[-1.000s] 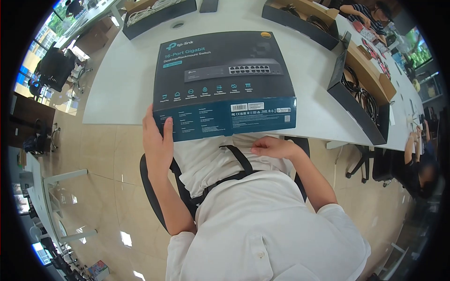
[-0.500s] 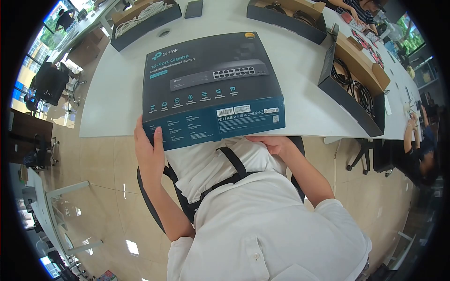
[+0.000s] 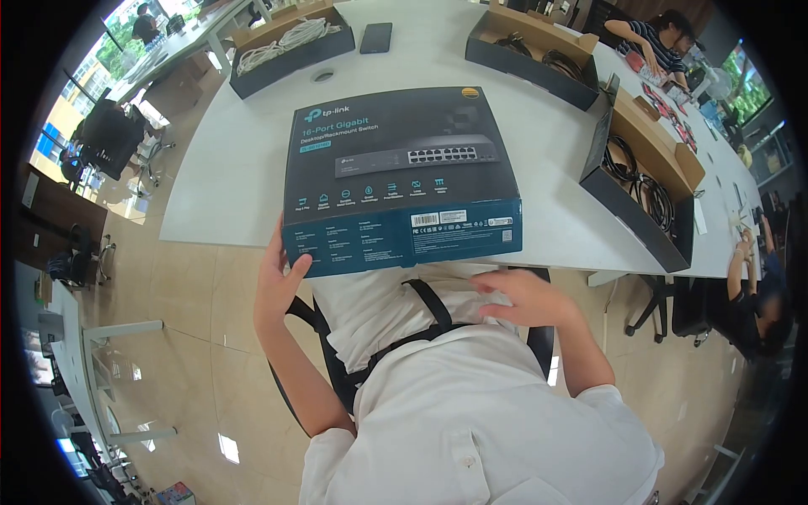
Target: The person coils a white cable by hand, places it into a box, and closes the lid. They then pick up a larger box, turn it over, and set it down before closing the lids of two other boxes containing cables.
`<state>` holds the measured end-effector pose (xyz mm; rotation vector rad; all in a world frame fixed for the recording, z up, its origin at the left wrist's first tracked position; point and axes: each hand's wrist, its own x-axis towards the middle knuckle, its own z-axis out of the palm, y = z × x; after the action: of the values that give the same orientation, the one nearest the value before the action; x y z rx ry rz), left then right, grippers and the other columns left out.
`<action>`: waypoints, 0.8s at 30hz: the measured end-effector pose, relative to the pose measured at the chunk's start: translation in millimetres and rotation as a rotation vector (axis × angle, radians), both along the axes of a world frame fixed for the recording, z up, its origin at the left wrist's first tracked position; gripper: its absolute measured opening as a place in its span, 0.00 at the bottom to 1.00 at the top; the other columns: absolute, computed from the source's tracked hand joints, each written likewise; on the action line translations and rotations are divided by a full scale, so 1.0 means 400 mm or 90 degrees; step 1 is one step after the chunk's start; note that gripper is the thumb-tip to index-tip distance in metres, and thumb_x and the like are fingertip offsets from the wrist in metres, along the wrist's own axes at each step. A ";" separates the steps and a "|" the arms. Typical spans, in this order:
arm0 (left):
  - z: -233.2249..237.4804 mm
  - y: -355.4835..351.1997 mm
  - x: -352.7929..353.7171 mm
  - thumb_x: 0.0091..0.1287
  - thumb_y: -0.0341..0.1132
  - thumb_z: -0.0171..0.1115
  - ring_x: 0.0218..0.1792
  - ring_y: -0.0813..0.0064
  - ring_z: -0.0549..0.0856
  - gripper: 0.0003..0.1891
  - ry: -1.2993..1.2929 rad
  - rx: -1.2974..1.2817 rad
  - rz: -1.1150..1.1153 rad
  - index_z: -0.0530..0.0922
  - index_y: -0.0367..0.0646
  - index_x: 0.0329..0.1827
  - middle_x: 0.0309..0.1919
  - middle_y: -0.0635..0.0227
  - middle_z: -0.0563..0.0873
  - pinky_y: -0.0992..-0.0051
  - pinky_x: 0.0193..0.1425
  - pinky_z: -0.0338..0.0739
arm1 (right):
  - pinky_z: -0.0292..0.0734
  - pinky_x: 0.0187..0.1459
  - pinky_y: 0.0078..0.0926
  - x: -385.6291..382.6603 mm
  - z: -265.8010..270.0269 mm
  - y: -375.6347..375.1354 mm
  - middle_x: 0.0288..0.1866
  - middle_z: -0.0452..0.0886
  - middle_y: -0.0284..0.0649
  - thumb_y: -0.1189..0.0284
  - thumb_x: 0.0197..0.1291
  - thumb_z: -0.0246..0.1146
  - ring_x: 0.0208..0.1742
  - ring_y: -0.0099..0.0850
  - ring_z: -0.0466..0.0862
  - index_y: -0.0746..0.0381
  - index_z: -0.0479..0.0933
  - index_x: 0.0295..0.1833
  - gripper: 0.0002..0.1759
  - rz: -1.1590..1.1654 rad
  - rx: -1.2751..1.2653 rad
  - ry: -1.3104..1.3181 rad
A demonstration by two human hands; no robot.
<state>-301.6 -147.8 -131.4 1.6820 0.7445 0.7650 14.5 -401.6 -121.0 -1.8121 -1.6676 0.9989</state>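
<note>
Box (image 3: 402,168) overhangs the near edge of the table (image 3: 223,181), left hand (image 3: 276,286) clamped on its near-left corner, thumb on the front face, while the right hand (image 3: 523,296) hovers open and empty just below; a level hold likely needs that hand under the right corner.

A white short-sleeved shirt (image 3: 471,396), soft and creased, with small white buttons (image 3: 460,461) down the front, is crossed by black harness straps (image 3: 431,301). Forearms, left hand (image 3: 278,282) and right hand (image 3: 526,299) are bare.
</note>
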 end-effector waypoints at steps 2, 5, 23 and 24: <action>-0.014 0.007 -0.003 0.64 0.40 0.71 0.67 0.69 0.73 0.44 -0.066 -0.029 -0.032 0.57 0.38 0.79 0.69 0.60 0.73 0.68 0.71 0.66 | 0.78 0.46 0.35 0.017 0.096 0.005 0.46 0.83 0.48 0.66 0.61 0.68 0.43 0.41 0.83 0.66 0.73 0.57 0.23 -0.104 -0.096 0.041; -0.021 0.013 -0.005 0.62 0.39 0.74 0.66 0.70 0.74 0.45 -0.069 -0.035 -0.019 0.58 0.38 0.79 0.68 0.61 0.74 0.68 0.71 0.66 | 0.77 0.49 0.35 0.030 0.137 0.019 0.50 0.83 0.50 0.69 0.59 0.69 0.48 0.45 0.84 0.67 0.71 0.59 0.25 -0.316 -0.017 -0.060; 0.069 -0.058 0.034 0.65 0.25 0.65 0.43 0.77 0.84 0.25 -0.022 0.180 0.232 0.75 0.33 0.66 0.45 0.63 0.88 0.76 0.53 0.79 | 0.77 0.48 0.28 0.024 0.101 0.050 0.45 0.88 0.48 0.74 0.58 0.68 0.45 0.35 0.87 0.63 0.70 0.70 0.33 -0.461 0.398 -0.039; 0.106 -0.070 0.045 0.67 0.26 0.63 0.42 0.78 0.84 0.23 -0.039 0.220 0.257 0.75 0.33 0.66 0.44 0.63 0.88 0.77 0.51 0.78 | 0.77 0.46 0.27 0.031 0.140 0.041 0.44 0.88 0.47 0.73 0.59 0.68 0.42 0.34 0.86 0.63 0.71 0.69 0.31 -0.471 0.429 -0.054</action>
<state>-283.6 -176.0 -88.9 1.8244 0.9662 1.2808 26.9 -385.1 -65.2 -1.7530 -1.0205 0.0265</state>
